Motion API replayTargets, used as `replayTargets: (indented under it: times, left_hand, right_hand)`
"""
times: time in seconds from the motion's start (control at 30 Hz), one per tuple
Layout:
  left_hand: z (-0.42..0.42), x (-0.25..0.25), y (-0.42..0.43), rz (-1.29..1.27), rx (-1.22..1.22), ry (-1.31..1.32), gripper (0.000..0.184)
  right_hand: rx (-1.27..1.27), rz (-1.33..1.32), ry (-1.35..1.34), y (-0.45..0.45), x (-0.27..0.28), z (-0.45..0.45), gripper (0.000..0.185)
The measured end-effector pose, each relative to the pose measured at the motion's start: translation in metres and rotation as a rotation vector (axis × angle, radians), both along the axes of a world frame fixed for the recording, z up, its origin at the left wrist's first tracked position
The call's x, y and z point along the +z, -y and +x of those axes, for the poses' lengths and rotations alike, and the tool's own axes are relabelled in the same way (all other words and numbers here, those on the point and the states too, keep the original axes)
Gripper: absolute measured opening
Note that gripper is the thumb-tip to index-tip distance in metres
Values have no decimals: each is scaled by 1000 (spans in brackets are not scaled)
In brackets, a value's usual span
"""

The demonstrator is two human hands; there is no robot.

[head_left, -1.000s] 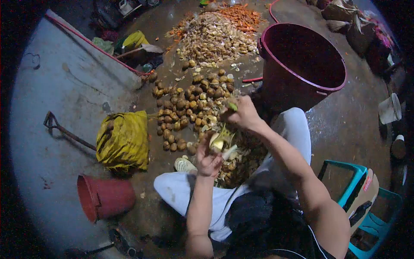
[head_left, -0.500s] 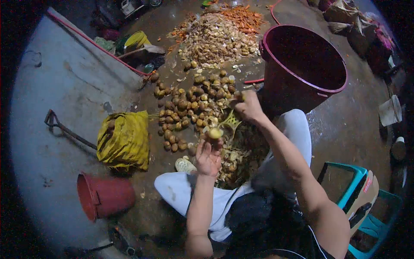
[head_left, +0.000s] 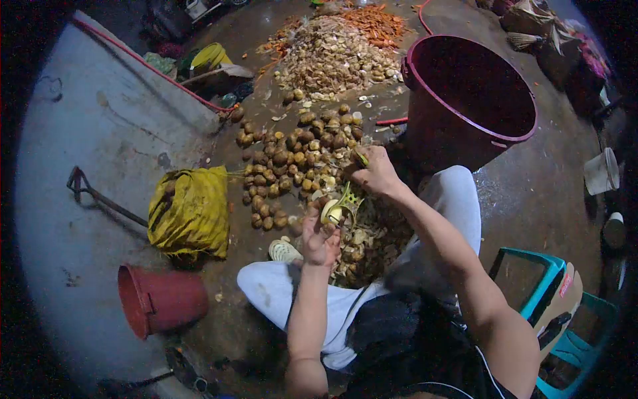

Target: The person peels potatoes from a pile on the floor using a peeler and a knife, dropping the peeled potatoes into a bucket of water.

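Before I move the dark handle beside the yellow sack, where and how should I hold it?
Probably by its loop, from the side away from the yellow sack: the loop is open and uncovered, while the shaft disappears at the sack.

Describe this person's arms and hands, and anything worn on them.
Both arms look bare, with no sleeves in view. The left hand and right hand are ungloved, and no watch shows at either wrist. A dark, white-trimmed top is worn.

Produce-prep workspace: peelings [head_left: 332, 60] heaped across floor [head_left: 545, 206].
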State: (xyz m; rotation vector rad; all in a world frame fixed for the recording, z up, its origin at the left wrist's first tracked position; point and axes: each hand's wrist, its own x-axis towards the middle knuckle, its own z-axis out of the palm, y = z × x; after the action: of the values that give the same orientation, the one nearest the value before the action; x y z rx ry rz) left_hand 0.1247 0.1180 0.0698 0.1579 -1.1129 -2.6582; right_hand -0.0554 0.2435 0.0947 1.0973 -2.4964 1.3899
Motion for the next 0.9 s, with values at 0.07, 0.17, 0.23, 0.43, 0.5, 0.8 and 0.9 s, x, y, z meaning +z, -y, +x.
replayTargets:
  times: [0.07,0.17,0.23,0.43,0.5,0.8,0.9]
  left_hand:
    - [0,6,-5,14,44,-5,63]
    - [0,0,-6,121,66,-47,64]
    - [1,2,-7,172,88,-77,65]
    - [4,8,-7,216,13,9,63]
    - [0,10,-11,172,79,-88,66]
    - [-1,8,-8,538,-71,-293,70]
    - [-3,26,2,405,27,-119,63]
  right_hand:
    - [-29,-7,-50,-1,5,2,45]
    - [-55,68,43,-3,-2,-20,37]
    - [-124,9,184,-7,-18,-35,41]
    - [-64,30,41,-1,7,-1,48]
    - [47,-1,158,-6,37,9,46]
    - [-213,-12,94,-15,-6,-37,39]
    - [-206,-12,98,-17,-4,-34,38]
